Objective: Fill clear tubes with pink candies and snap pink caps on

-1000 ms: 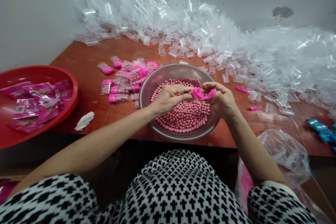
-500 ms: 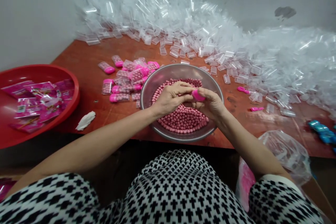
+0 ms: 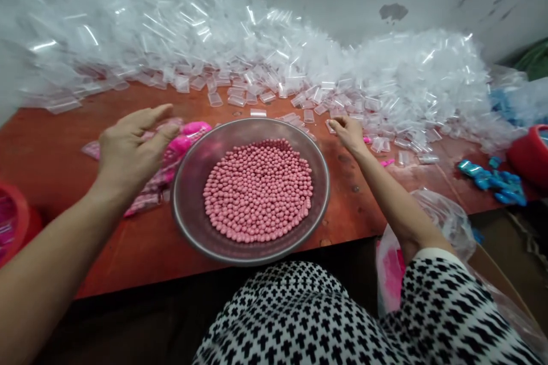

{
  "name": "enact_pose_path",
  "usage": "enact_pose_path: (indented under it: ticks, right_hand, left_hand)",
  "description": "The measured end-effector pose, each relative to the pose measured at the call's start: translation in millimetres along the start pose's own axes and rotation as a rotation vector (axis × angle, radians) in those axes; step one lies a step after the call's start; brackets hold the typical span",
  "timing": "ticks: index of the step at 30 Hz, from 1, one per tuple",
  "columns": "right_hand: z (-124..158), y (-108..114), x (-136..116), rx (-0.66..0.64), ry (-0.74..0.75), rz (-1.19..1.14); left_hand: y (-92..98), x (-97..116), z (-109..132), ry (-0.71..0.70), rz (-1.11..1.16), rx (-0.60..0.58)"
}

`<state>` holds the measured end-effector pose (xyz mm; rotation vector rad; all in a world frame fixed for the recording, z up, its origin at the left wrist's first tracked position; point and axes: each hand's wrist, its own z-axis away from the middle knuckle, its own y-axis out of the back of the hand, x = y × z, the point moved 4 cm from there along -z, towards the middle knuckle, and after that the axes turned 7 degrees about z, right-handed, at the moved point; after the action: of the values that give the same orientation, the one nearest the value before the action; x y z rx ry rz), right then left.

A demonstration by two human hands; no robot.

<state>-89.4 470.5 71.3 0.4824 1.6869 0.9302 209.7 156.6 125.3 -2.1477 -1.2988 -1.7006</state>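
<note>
My left hand hovers over a heap of filled pink-capped clear containers, left of the bowl, its fingers apart with nothing seen between them. The hand hides part of that heap. To the right, my right hand pinches a small clear plastic container beyond the bowl's right rim, at the near edge of the loose ones. Between both hands stands a grey metal bowl, holding many round pink beads.
A tall pile of clear plastic containers spreads along the wall. Pink clips and blue wrapped pieces lie to the right. Red tubs stand at both sides. A clear bag with pink contents hangs by the table's front edge.
My hands have parted from over the bowl. The left went to the filled heap and no longer holds the pink-capped piece; the right reached a clear container. The view shifted right.
</note>
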Motion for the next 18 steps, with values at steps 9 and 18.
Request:
enact_pose_path:
  ticks: [9, 18]
  right_hand:
    - [-46.6, -28.3, 50.1, 0.004, -0.125, 0.243]
    - [14.7, -6.9, -2.7, -0.164, 0.127, -0.273]
  left_hand:
    - [-72.9, 36.7, 14.9, 0.051, 0.101, -0.195]
    - [-157.7, 51.5, 13.2, 0.342, 0.570, -0.411]
